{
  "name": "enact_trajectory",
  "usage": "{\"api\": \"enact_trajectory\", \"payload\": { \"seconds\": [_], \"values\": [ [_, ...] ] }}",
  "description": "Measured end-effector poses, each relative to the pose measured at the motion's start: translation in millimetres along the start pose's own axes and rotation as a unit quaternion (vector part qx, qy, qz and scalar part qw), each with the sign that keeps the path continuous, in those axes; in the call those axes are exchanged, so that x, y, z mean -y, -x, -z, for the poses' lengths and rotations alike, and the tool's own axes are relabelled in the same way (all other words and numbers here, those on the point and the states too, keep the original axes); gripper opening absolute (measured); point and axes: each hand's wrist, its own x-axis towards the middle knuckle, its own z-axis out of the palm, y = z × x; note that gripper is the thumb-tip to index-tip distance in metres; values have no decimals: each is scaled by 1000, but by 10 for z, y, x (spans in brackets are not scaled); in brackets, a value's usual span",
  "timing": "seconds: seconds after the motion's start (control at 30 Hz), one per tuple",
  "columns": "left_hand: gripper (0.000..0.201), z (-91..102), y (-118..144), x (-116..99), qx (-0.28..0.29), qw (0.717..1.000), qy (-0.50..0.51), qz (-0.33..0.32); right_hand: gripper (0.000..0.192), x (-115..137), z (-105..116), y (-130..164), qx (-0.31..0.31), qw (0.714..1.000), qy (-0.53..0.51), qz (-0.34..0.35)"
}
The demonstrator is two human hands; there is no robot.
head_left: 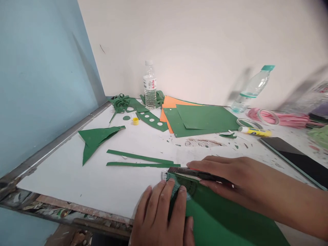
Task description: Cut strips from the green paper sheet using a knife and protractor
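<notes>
left hand [161, 215] pressing ruler [179, 184] on green sheet [225, 222], right hand [225, 174] holding probably a cutter [194, 173]

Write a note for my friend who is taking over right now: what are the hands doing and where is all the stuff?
Left hand: fingers pressed flat on a clear ruler lying on the green sheet at the near table edge.
Right hand: holding a dark cutter along the ruler's far edge.
Done: two long green strips lie cut just beyond the ruler; a green triangle sits further left.
Left: most of the green sheet is uncut. More green paper waits near the wall.
</notes>
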Motion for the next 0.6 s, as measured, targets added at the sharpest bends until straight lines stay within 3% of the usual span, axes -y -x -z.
{"api": "enact_trajectory", "payload": {
  "seconds": [0.13, 0.37, 0.6],
  "values": [
    [41, 11, -3, 70, -5, 998, -26, -57, 34, 36, 77, -41, 37, 999, -33, 12],
    [37, 4, 8, -26, 0, 1000, 11, 20, 28, 42, 96, -93, 65, 997, -44, 20],
    [40, 32, 7, 51, 11, 999, -13, -30, 30, 80, 116, -111, 93, 995, -26, 6]
  ]
}}
